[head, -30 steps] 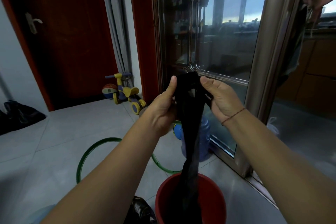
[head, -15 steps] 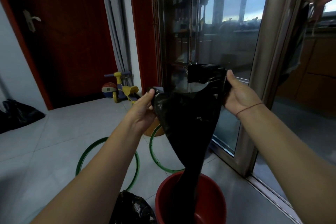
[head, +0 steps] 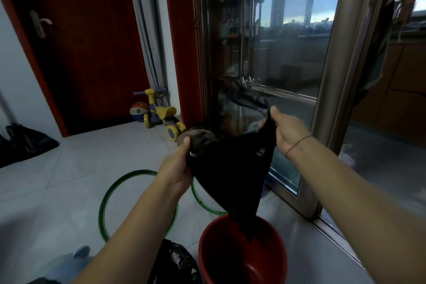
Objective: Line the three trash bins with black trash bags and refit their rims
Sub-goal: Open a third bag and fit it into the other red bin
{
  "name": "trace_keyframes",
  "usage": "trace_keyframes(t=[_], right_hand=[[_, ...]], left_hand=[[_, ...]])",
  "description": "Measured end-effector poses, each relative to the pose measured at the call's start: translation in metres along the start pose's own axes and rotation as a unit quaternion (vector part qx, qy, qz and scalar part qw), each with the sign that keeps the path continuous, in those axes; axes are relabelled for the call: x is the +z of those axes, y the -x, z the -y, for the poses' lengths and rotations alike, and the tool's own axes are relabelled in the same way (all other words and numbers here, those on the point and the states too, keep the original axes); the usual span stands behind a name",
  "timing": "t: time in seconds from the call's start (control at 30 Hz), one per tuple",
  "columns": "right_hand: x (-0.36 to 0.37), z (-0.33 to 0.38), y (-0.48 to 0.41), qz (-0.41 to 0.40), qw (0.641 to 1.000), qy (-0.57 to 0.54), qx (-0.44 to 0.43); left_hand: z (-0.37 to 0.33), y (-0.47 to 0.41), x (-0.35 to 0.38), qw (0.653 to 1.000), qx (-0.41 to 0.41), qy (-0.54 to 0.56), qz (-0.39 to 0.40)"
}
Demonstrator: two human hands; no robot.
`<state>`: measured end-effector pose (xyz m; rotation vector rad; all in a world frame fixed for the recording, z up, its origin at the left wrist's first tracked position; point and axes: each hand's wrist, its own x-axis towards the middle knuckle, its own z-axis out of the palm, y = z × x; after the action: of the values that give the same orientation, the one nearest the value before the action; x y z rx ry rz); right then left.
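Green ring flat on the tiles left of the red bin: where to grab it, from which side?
Pinch the green ring on its far-left arc, coming straight down, fingers astride the thin band. It lies flat on the tiles, so no side entry; a forearm covers its right side.

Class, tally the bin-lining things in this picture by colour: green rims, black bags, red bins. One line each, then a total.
Green rims: 2, left rim and right rim.
Black bags: 3, held bag, bag at bottom centre, bag by the left wall.
Red bins: 1, red bin.
Total: 6
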<state>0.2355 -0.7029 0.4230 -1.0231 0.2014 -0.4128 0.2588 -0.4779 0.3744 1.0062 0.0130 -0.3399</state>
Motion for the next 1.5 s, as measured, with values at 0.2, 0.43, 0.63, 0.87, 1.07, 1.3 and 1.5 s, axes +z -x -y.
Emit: trace_keyframes(t=[0.2,0.43,0.63,0.87,1.07,1.3,1.5], right_hand=[[-0.045,-0.095,0.019,-0.032,0.995,0.071,0.062],[-0.051,-0.146,0.043,0.007,0.993,0.074,0.089],[-0.059,-0.168,0.048,-0.012,0.992,0.046,0.119],[-0.066,-0.187,0.050,-0.056,0.987,0.048,0.141],[-0.066,-0.191,0.051,-0.073,0.986,0.031,0.147],[-0.088,-0.171,0.088,-0.159,0.932,0.317,-0.075],[-0.087,-0.187,0.136,-0.044,0.938,0.318,0.132]], left_hand=[[0.064,0.016,-0.053,0.902,0.107,-0.295,-0.296],[0.094,0.037,-0.027,0.865,0.091,-0.486,0.087],[0.135,0.040,-0.043,0.922,-0.029,-0.382,0.051],[0.154,0.048,-0.040,0.934,-0.062,-0.349,0.042],[0.166,0.042,-0.040,0.934,-0.030,-0.357,0.003],[0.170,0.039,-0.040,0.977,-0.088,-0.189,-0.053],[0.178,0.040,-0.037,0.985,-0.124,-0.116,-0.021]])
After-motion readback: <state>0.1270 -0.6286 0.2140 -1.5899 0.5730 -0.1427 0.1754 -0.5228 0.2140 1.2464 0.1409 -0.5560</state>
